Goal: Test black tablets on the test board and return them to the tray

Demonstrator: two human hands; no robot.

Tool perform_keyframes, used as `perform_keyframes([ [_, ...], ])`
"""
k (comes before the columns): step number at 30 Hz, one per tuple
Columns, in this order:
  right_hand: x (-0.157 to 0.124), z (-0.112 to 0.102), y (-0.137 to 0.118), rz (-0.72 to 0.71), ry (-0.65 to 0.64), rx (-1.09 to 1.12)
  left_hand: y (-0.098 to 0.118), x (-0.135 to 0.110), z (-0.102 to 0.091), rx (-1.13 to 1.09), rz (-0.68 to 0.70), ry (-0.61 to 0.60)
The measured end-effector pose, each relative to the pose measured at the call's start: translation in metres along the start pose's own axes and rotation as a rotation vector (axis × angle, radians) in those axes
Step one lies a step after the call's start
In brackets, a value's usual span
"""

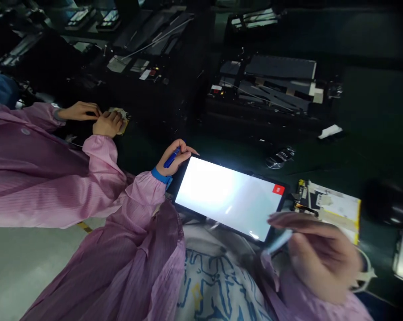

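Note:
A tablet (226, 198) with a lit white screen and a red box in one corner lies tilted in front of my body. At its upper left corner, my left hand (174, 157) grips the edge and also holds a blue pen (172, 157) against the palm. My right hand (322, 254) is blurred by motion beside the tablet's lower right corner. Its fingers are curled, and a pale bluish strip (279, 241) shows between fingertips and thumb; its kind is unclear. Right of the tablet lies a flat battery pack (338, 203) with yellow edges, partly behind my right hand.
At left, a co-worker's hands (97, 118) work on a small yellowish part (123, 120). Opened device housings (278, 82) lie across the dark bench. A clear round item (281, 157), a white scrap (330, 131) and a dark rounded object (388, 205) sit at right.

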State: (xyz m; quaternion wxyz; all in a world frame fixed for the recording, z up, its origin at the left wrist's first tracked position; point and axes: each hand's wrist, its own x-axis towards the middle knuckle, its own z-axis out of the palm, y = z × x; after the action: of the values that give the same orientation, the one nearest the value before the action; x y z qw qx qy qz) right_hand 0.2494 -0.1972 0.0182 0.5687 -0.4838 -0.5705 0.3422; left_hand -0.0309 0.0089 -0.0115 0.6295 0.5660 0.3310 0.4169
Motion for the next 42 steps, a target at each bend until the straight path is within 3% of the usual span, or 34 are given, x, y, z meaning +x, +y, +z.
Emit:
perform_keyframes([
  [1, 0.0, 0.016, -0.007, -0.004, -0.014, 0.046, 0.0, 0.001, 0.0, -0.018, -0.008, 0.002],
  [3, 0.001, 0.045, -0.015, -0.03, -0.172, 0.055, 0.001, 0.003, 0.001, -0.034, -0.025, 0.003],
  [7, 0.008, 0.078, -0.02, -0.115, -0.512, -0.039, 0.004, 0.005, 0.001, -0.021, -0.042, 0.012],
  [13, 0.012, 0.096, -0.033, -0.085, -0.823, -0.032, 0.006, 0.007, 0.002, -0.044, -0.039, 0.006],
  [18, 0.013, 0.096, -0.039, -0.084, -0.871, 0.028, 0.009, 0.007, 0.004, -0.031, -0.035, 0.027],
  [21, 0.012, 0.095, -0.037, -0.118, -0.784, 0.045, 0.008, 0.007, 0.003, -0.033, -0.043, 0.02],
  [23, 0.012, 0.091, -0.036, -0.132, -0.644, 0.063, 0.007, 0.007, 0.003, -0.044, -0.043, 0.014],
  [26, 0.02, 0.074, -0.032, -0.039, -0.319, 0.106, 0.007, 0.007, 0.003, -0.05, -0.048, 0.011],
  [30, 0.058, 0.024, -0.018, 0.119, 0.171, 0.379, 0.008, 0.006, 0.003, -0.027, -0.053, 0.007],
  [36, 0.132, -0.051, 0.011, 0.332, 0.372, 0.723, 0.007, 0.006, 0.003, 0.001, -0.057, -0.001],
  [42, 0.159, -0.077, 0.022, 0.35, 0.382, 0.768, 0.003, 0.007, 0.002, -0.033, -0.052, -0.011],
])
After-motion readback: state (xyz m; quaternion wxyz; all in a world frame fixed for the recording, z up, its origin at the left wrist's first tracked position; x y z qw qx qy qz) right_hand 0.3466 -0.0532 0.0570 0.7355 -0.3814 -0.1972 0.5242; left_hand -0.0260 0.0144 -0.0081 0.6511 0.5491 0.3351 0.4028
